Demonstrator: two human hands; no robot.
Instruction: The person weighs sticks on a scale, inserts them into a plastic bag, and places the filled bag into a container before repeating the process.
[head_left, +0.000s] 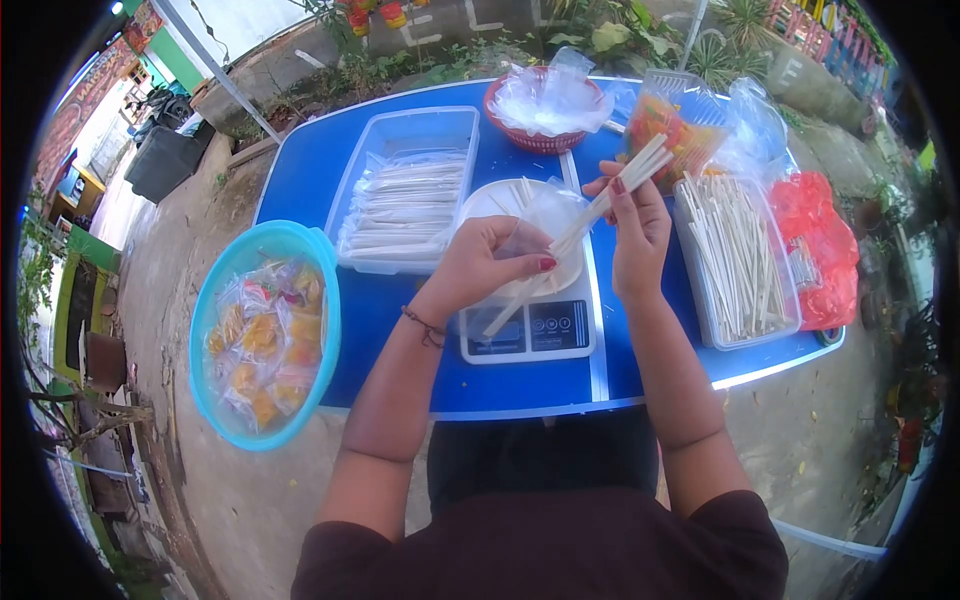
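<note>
Over the table, a bundle of thin white sticks point(648, 165) slants between my two hands. My right hand point(638, 230) is closed around the upper part of the bundle. Lower down, my left hand point(490, 262) pinches a clear plastic bag point(553, 212), with the lower ends of the sticks inside or behind it. Beneath my hands is a digital kitchen scale point(562, 338) bearing a white plate point(478, 207) with a few loose sticks on it. To the right stands a clear tub point(788, 325) full of loose white sticks.
A clear tub point(372, 135) of bagged sticks stands left of the scale. A turquoise basin point(203, 375) holds bagged orange-yellow food. At the back are a red basket point(540, 142) of plastic bags and an orange-yellow packet point(690, 140). A red plastic bag point(820, 250) lies at the blue table's point(385, 360) right edge.
</note>
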